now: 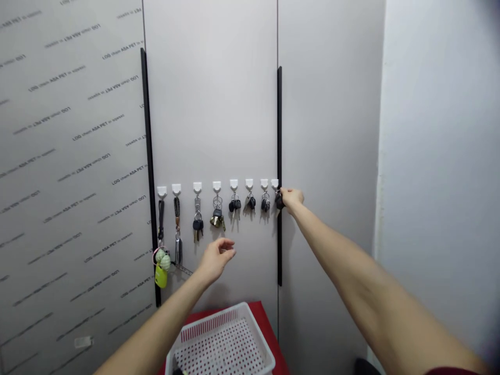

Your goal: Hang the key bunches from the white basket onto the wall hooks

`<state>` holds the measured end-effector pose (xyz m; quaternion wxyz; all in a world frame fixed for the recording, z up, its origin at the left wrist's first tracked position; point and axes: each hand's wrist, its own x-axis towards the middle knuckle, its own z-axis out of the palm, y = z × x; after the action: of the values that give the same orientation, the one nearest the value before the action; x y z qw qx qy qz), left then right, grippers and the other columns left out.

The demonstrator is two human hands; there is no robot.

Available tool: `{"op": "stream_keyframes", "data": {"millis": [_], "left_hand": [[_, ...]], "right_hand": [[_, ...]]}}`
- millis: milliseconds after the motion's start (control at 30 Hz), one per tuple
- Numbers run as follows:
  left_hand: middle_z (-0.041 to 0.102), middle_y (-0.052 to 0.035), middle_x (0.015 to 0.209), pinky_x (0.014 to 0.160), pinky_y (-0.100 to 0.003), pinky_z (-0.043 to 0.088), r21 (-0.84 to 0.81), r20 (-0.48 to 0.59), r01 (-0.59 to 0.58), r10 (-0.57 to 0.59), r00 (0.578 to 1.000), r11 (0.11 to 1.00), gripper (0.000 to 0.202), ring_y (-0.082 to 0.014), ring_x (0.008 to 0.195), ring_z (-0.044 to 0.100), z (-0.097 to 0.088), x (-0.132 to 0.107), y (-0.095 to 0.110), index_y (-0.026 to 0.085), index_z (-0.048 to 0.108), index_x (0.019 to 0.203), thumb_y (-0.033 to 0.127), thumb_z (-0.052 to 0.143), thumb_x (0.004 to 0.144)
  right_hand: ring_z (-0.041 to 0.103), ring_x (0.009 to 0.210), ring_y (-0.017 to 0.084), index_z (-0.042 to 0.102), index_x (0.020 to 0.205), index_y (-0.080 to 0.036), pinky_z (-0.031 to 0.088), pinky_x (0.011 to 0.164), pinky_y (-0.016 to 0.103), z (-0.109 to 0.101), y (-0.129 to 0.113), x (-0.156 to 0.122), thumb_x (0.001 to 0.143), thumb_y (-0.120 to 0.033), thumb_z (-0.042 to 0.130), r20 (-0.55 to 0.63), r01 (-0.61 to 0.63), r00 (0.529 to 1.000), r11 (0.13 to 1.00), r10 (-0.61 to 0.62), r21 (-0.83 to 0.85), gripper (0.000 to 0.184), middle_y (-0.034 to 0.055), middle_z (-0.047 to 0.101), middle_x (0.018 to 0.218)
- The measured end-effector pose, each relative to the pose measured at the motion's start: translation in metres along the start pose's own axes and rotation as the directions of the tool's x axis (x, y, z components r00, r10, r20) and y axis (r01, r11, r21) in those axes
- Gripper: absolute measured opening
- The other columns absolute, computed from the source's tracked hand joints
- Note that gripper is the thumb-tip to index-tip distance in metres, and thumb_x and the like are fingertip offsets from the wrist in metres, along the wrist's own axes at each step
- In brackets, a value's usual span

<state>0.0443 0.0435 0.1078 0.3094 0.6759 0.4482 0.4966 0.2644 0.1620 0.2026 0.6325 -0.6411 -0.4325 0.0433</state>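
A row of several white hooks is stuck to a grey cupboard door, each with a bunch of keys hanging from it. My right hand reaches to the rightmost hook and pinches the black key hanging there. My left hand hovers below the middle hooks, fingers loosely apart and holding nothing, just under a brass-coloured key bunch. At the far left hang a dark strap with a green charm and a brown strap with a silver fob.
A white perforated plastic basket sits on a red surface directly below the hooks. Black vertical door handles run beside the row. A film-covered panel is on the left, a plain wall on the right.
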Motion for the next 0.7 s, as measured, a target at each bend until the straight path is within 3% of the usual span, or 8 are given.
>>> {"op": "stream_keyframes", "data": {"millis": [200,333,400,467,533,600,633,700], "left_hand": [[0.05,-0.0014,0.064,0.048,-0.02,0.032,-0.06,-0.046,0.078,-0.081,0.996,0.995,0.023,-0.0094,0.057,0.044,-0.018,-0.023,-0.025,0.012,0.05,0.076,0.022,0.048,0.055],[0.043,0.0049,0.051,0.042,-0.017,0.027,-0.134,-0.15,0.086,-0.106,0.983,0.987,0.024,-0.0055,0.045,0.038,-0.041,-0.029,-0.035,0.011,0.048,0.075,0.021,0.049,0.053],[0.034,0.0088,0.043,0.039,-0.016,0.023,-0.143,-0.226,0.066,-0.098,0.969,0.988,0.027,-0.0035,0.038,0.03,-0.05,-0.033,-0.032,0.011,0.047,0.078,0.019,0.049,0.052],[0.031,0.0103,0.041,0.038,-0.016,0.02,-0.158,-0.271,0.029,-0.072,0.96,0.987,0.034,-0.0026,0.036,0.025,-0.055,-0.04,-0.023,0.011,0.045,0.087,0.015,0.048,0.053],[0.033,0.0102,0.043,0.039,-0.015,0.021,-0.198,-0.263,-0.039,-0.015,0.965,0.979,0.047,-0.0022,0.037,0.026,-0.054,-0.052,-0.006,0.013,0.038,0.1,0.011,0.046,0.054],[0.035,0.0098,0.046,0.041,-0.014,0.022,-0.253,-0.218,-0.139,0.084,0.972,0.957,0.06,-0.0019,0.039,0.028,-0.051,-0.067,0.019,0.018,0.026,0.112,0.01,0.046,0.056],[0.035,0.0098,0.047,0.042,-0.014,0.023,-0.284,-0.198,-0.198,0.145,0.97,0.938,0.065,-0.0018,0.04,0.028,-0.05,-0.076,0.033,0.021,0.02,0.115,0.01,0.047,0.057],[0.034,0.0097,0.048,0.043,-0.014,0.024,-0.341,-0.183,-0.317,0.268,0.946,0.885,0.071,-0.0017,0.041,0.029,-0.052,-0.092,0.064,0.027,0.01,0.117,0.011,0.047,0.059]], "right_hand": [[0.05,0.055,0.015,0.058,0.059,-0.013,0.033,0.047,0.022,-0.011,0.011,-0.015,0.06,-0.032,0.042,0.07,0.043,0.997,0.995,-0.037,-0.089,0.025,0.0066,0.056,0.057],[0.048,0.062,0.013,0.056,0.074,-0.014,0.033,0.051,0.021,-0.025,0.02,-0.053,0.063,-0.029,0.039,0.117,0.118,0.987,0.988,-0.106,-0.096,0.025,0.0055,0.055,0.068],[0.046,0.055,0.011,0.055,0.076,-0.014,0.032,0.048,0.02,-0.032,0.025,-0.08,0.06,-0.025,0.042,0.217,0.154,0.967,0.984,-0.132,-0.086,0.023,0.0028,0.052,0.061],[0.038,0.041,0.007,0.054,0.082,-0.014,0.029,0.04,0.019,-0.038,0.026,-0.111,0.058,-0.02,0.043,0.484,0.162,0.867,0.985,-0.117,-0.052,0.027,-0.0027,0.044,0.045],[0.029,0.033,0.005,0.046,0.098,-0.015,0.024,0.035,0.017,-0.046,0.018,-0.144,0.057,-0.016,0.043,0.762,0.149,0.635,0.988,-0.126,0.039,0.041,-0.0079,0.034,0.037],[0.025,0.032,0.004,0.03,0.113,-0.019,0.022,0.034,0.016,-0.06,-0.001,-0.174,0.058,-0.014,0.043,0.859,0.104,0.441,0.966,-0.258,0.237,0.057,-0.0101,0.031,0.037],[0.026,0.034,0.004,0.021,0.117,-0.022,0.023,0.035,0.016,-0.068,-0.014,-0.188,0.058,-0.014,0.043,0.829,0.075,0.423,0.925,-0.367,0.372,0.063,-0.0104,0.031,0.039],[0.027,0.037,0.003,0.009,0.119,-0.026,0.026,0.038,0.016,-0.086,-0.041,-0.209,0.06,-0.015,0.043,0.679,0.006,0.471,0.771,-0.564,0.636,0.069,-0.0102,0.032,0.043]]}}
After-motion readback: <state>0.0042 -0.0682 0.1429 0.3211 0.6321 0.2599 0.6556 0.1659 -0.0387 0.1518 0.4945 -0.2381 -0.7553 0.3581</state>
